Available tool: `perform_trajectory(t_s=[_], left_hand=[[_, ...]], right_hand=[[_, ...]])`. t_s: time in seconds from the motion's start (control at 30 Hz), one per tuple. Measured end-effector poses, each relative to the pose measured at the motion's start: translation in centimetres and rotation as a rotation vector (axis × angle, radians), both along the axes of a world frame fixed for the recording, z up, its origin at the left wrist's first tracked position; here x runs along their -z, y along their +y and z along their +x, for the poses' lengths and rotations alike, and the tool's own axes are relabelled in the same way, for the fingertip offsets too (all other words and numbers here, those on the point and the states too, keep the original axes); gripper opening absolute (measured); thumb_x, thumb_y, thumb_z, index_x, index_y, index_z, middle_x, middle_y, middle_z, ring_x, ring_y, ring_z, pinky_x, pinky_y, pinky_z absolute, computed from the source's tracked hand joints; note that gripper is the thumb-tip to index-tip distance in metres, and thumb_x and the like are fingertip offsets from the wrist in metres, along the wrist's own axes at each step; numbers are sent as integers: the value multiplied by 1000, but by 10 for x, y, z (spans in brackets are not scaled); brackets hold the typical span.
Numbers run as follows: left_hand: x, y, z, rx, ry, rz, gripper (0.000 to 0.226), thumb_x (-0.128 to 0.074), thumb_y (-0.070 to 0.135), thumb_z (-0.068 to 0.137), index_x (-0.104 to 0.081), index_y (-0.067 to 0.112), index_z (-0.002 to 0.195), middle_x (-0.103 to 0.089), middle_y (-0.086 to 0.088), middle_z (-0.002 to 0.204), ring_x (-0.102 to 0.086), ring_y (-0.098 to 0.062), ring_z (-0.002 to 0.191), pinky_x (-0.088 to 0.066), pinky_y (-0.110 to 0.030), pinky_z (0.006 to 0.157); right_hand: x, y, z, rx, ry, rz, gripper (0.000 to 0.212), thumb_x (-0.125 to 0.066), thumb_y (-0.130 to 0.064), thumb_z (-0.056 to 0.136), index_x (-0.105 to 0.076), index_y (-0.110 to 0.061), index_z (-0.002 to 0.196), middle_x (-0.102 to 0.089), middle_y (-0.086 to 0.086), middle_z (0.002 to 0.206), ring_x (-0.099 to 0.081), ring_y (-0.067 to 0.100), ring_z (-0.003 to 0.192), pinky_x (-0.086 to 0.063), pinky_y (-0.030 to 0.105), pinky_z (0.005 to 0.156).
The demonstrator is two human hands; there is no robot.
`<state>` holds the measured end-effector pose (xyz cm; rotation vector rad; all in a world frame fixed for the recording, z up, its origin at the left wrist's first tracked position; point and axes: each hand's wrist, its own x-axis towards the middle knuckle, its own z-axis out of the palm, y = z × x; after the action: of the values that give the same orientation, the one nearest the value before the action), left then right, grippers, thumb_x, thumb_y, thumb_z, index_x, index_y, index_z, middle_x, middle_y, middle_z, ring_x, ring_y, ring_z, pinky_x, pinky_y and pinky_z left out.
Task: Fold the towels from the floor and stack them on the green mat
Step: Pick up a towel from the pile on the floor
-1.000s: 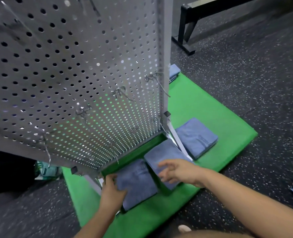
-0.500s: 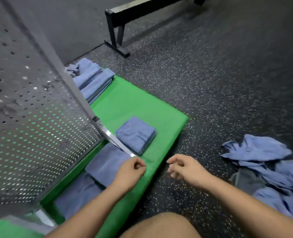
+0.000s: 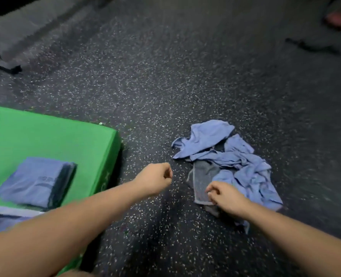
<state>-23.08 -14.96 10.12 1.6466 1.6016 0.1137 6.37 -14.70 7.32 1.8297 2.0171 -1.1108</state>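
Speckled black floor (image 3: 165, 86) under both forearms, reaching forward. Left hand (image 3: 155, 179) loosely curled into a fist over bare floor, empty, thumb against the bent fingers. Right hand (image 3: 226, 195) over the near edge of the pile (image 3: 229, 162), fingers (image 3: 210, 191) bent down toward a grey towel (image 3: 202, 180); cannot tell whether pinching the cloth or only hovering at it. Crumpled blue towels heaped just beyond and right of those fingertips, spreading away across the floor. Left of the left knuckles, well apart from the pile, green mat (image 3: 45, 136) with its corner nearest the fist. On the mat, left of and nearer than the left fingers, a folded stack (image 3: 35, 180) of blue towels, edges squared. Far beyond both hands, upper left, blurred dark frame (image 3: 4, 62).
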Motion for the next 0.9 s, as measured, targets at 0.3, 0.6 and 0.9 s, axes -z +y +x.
perform_trajectory(t_s=[0.3, 0.6, 0.9], left_hand=[[65, 43, 152, 443, 170, -8, 20, -53, 15, 97, -59, 22, 114, -71, -6, 105, -65, -31, 96, -56, -42, 77], [133, 44, 245, 416, 107, -53, 62, -85, 45, 81, -52, 22, 127, -61, -4, 111, -61, -28, 100, -53, -39, 78], [146, 28, 256, 249, 52, 41, 16, -70, 23, 90, -69, 19, 105, -74, -1, 96, -69, -25, 94, -53, -33, 76]], right_hand=[[54, -8, 117, 90, -113, 21, 15, -54, -26, 99, -66, -25, 107, -71, -3, 98, -68, 24, 95, -55, 39, 80], [101, -20, 171, 241, -48, 91, 34, -78, -47, 87, -51, -28, 95, -64, -6, 81, -64, 17, 78, -51, 39, 67], [121, -41, 173, 360, 113, 258, 19, -76, -29, 96, -58, -28, 93, -65, -6, 71, -63, 10, 70, -56, 40, 72]])
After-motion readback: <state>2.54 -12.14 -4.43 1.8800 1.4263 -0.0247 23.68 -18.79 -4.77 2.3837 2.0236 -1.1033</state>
